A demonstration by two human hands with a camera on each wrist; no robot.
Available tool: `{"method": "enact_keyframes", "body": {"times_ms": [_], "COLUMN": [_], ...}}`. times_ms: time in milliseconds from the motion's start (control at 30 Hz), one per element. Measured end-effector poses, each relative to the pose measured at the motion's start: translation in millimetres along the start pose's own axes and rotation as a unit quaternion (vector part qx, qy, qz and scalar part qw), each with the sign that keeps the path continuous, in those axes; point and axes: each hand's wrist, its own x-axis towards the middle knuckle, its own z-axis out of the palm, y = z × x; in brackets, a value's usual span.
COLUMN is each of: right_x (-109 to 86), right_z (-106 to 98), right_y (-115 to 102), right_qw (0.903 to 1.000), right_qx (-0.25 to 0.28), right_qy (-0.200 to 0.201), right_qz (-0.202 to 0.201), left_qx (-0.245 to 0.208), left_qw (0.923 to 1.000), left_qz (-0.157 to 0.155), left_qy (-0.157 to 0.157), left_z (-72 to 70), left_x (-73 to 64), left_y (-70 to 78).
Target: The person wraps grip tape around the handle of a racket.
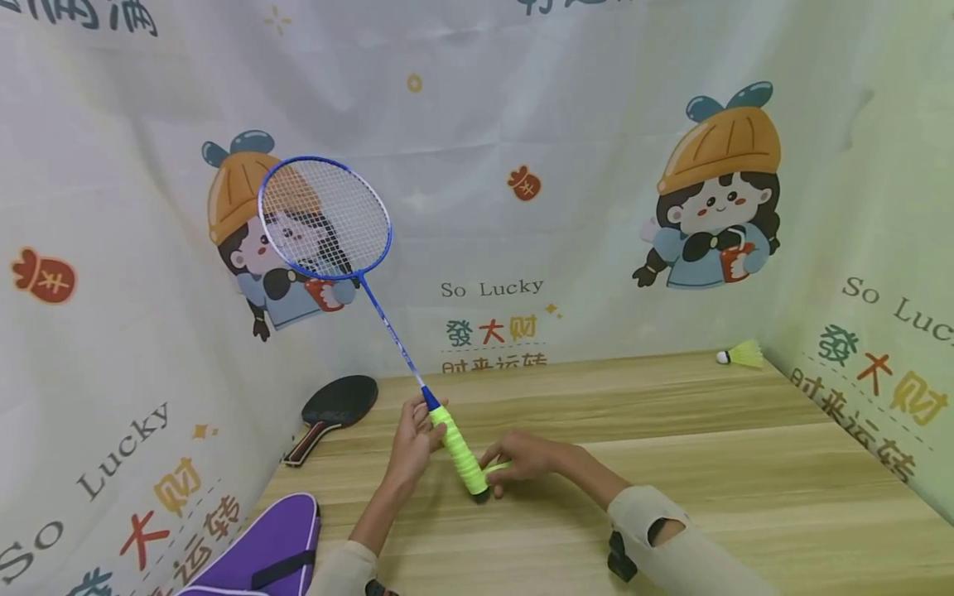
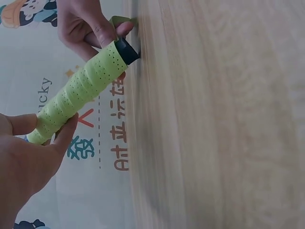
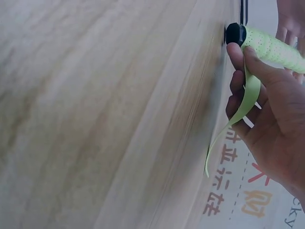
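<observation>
A blue-and-white badminton racket [image 1: 392,335] leans up and to the left, its strung head before the backdrop. Perforated yellow-green grip tape [image 2: 78,90] winds around its handle in overlapping turns. My left hand [image 1: 408,443] holds the handle near the upper end of the tape, thumb on one side and fingers on the other. Down at the black butt cap [image 3: 234,34], my right hand [image 1: 525,457] pinches the tape between thumb and index finger. From that pinch a loose tape tail [image 3: 250,98] curls across the palm and hangs free, as the right wrist view shows.
A black table tennis bat [image 1: 341,401] lies at the wooden table's [image 1: 671,430] left edge. Closer on that side is a purple case [image 1: 261,542] with a black strap. A yellow shuttlecock [image 1: 741,355] sits at the far right corner. Printed cloth [image 1: 462,223] walls the table's back and sides.
</observation>
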Motion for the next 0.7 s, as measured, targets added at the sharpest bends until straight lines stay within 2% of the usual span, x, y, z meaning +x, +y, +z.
{"method": "enact_keyframes", "body": {"times_ms": [267,367,500,600,700], "right_x": [-1.8,-2.4,-2.1,-1.5,-2.8], "right_z": [-2,-1,3,5,5], "right_y": [-5,-7,-7,-5,-4], "right_qw": [0.9998,0.9994,0.9990,0.9990,0.9980], "right_qx": [0.016,0.021,0.018,-0.004,-0.036], "right_qy": [0.006,0.014,0.031,0.043,0.045], "right_qz": [0.014,0.025,0.029,0.006,-0.027], "left_qx": [-0.020,-0.014,0.015,0.030,0.031], "left_qw": [0.9995,0.9992,0.9976,0.9954,0.9948], "left_qz": [-0.020,-0.023,-0.009,0.002,0.002], "left_qy": [0.013,0.029,0.067,0.091,0.097], "left_z": [5.2,11.0,18.6,18.7,15.7], "left_x": [0.6,1.4,1.6,2.2,2.5], "left_y": [-0.1,-1.3,-3.5,-4.1,-1.7]}}
